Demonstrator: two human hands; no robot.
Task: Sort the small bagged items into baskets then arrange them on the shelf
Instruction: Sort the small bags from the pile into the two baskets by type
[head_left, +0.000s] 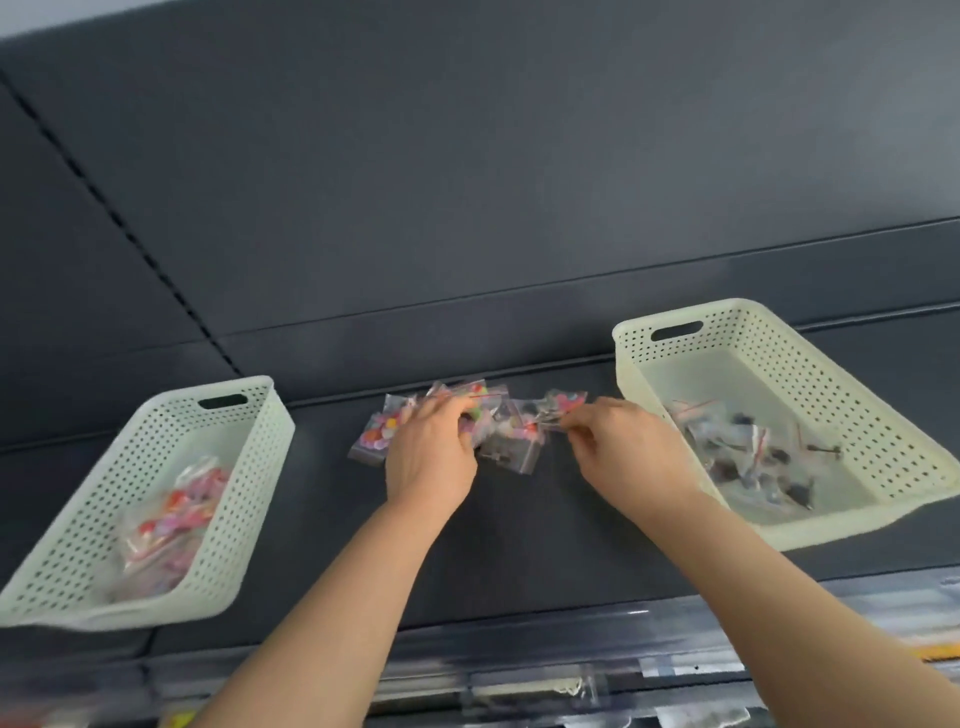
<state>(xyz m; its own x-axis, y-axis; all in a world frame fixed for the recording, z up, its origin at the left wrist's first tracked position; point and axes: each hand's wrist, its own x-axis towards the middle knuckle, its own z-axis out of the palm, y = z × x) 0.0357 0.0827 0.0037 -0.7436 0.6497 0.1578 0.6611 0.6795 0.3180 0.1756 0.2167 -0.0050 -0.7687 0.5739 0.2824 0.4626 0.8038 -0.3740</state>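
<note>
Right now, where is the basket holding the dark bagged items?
In the head view, the basket sits far right on the shelf, beside the right hand.

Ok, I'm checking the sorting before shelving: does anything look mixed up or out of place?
Nothing stands out. The left basket holds colourful bags, and the right basket holds dark ones. The pile between them is simply not yet sorted.

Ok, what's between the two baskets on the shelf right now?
In the head view, a pile of small clear bags lies between the left basket and right basket; the left hand grips it, the right hand pinches its right edge.
</note>
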